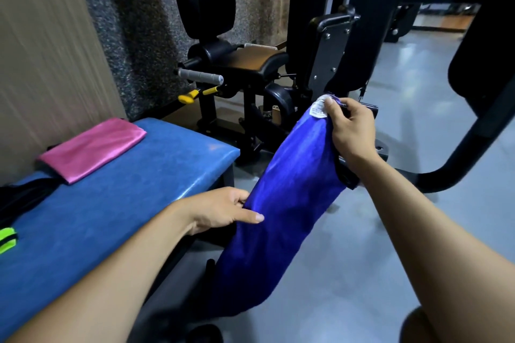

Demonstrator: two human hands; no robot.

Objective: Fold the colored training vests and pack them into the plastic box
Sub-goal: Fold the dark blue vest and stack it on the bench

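We hold the blue vest (281,203) in the air off the worktop (117,203): R hand (351,131) fingers pinch its top by the white label (319,109), L hand (223,210) fingers pinch its side edge lower down. Folded pink vest (92,147) lies on the worktop, well left of both.

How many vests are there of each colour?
Blue vest, held by the left hand and the right hand: 1
Pink vest, folded on the bench: 1
Neon green cloth at the picture's edge, maybe a vest: 1
Total: 3
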